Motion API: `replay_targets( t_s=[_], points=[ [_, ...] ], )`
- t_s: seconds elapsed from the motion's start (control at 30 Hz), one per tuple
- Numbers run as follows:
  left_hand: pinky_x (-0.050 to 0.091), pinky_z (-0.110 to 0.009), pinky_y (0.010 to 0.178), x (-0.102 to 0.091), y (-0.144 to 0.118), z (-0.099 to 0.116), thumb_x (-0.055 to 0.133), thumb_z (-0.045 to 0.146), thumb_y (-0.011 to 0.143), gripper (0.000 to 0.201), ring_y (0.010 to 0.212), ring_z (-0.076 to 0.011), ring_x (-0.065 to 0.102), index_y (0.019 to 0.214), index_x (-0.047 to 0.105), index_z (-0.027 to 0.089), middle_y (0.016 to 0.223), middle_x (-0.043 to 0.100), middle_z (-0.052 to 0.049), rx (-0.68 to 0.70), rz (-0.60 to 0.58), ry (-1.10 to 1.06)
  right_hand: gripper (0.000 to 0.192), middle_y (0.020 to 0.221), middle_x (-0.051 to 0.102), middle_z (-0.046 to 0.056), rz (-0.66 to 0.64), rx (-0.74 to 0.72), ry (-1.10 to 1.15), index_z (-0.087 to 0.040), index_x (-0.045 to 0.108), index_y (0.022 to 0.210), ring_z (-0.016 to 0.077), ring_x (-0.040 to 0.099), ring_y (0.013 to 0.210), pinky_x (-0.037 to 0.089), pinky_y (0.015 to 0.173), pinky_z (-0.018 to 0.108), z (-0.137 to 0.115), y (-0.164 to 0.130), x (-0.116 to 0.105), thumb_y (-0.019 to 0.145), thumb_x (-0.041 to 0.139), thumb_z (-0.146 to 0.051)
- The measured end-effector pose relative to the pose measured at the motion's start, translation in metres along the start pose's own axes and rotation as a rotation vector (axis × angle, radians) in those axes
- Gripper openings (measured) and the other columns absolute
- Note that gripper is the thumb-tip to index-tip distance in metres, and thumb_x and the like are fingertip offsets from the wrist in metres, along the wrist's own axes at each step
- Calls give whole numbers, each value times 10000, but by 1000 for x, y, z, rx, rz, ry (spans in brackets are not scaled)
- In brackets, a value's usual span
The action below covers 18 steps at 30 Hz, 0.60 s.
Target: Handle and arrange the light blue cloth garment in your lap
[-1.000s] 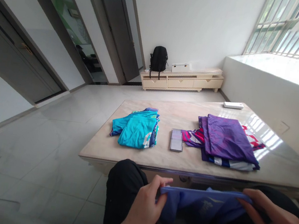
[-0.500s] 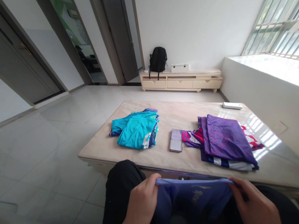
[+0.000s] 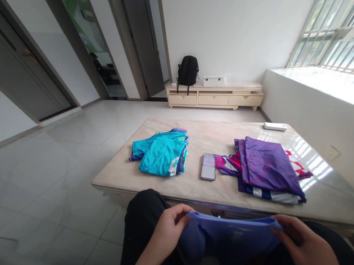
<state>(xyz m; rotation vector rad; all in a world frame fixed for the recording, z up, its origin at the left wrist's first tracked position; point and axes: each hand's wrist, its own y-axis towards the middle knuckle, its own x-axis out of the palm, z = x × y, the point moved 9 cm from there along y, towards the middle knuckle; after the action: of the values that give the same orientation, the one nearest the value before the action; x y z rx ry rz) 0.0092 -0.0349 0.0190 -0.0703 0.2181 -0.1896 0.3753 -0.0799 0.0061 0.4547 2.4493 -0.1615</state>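
both hands grip one soft periwinkle-blue cloth garment (image 3: pixel 230 241) over the person's lap, just below the near edge of the glossy beige stone table (image 3: pixel 188 188). left hand (image 3: pixel 168 233) is closed on the garment's left end, thumb over the top hem; right hand (image 3: pixel 307 256) is closed on its right end. the top hem is stretched level between them and the rest hangs down between black-trousered knees. on the table lie a folded turquoise shirt pile (image 3: pixel 162 152) at left, a small blurred flat rectangle (image 3: pixel 209 166) in the middle, and a purple garment stack (image 3: pixel 268 166) on striped red and white clothes at right. a white remote-like bar (image 3: pixel 275 126) sits at the far corner.
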Motion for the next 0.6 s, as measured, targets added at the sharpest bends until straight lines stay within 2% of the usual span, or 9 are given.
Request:
replay_targets(
  t_s=[0.1, 0.17, 0.33, 0.43, 0.5, 0.6],
  points=[
    [504, -280, 812, 8, 1, -3, 691, 373, 898, 264, 874, -226, 698, 1011, 744, 140, 948, 775, -88, -77, 10, -282, 523, 981, 785, 54, -46, 28, 27, -268, 750, 957, 331, 729, 941, 562, 835, 416, 14, 4, 6, 661, 691, -695],
    [493, -277, 830, 15, 0, -2, 686, 371, 906, 277, 880, -216, 692, 1040, 734, 133, 962, 772, -88, -84, 26, -357, 505, 992, 781, 64, -50, 21, 5, -258, 740, 941, 318, 732, 925, 562, 807, 398, 22, 8, 9, 707, 648, -697],
    [484, -281, 806, 30, -4, 0, 596, 354, 951, 258, 879, -214, 668, 1057, 717, 152, 976, 757, -77, -36, 76, -235, 498, 947, 781, 59, -32, 83, -97, -265, 674, 987, 321, 743, 912, 557, 738, 388, 37, 12, 14, 778, 514, -688],
    [483, -310, 849, 30, 1, -6, 521, 351, 973, 264, 932, -236, 662, 1033, 701, 168, 1016, 746, -85, 12, 187, -78, 485, 916, 775, 68, 60, 74, -212, -267, 634, 1067, 349, 745, 895, 555, 688, 408, 30, 8, 8, 843, 430, -645],
    [482, -337, 892, 28, 8, -15, 497, 348, 972, 267, 975, -257, 664, 1020, 694, 174, 1033, 743, -93, 14, 266, -15, 461, 912, 767, 79, 155, -16, -313, -261, 622, 1127, 355, 748, 866, 555, 667, 408, 13, 1, 2, 899, 395, -590],
    [499, -365, 903, 24, 23, -32, 502, 361, 960, 276, 979, -278, 682, 1000, 703, 176, 1007, 753, -102, 5, 341, 0, 391, 1020, 755, 88, 294, -305, -357, -238, 627, 1159, 307, 752, 896, 572, 751, 370, -23, -14, -5, 959, 415, -498]
  ],
)
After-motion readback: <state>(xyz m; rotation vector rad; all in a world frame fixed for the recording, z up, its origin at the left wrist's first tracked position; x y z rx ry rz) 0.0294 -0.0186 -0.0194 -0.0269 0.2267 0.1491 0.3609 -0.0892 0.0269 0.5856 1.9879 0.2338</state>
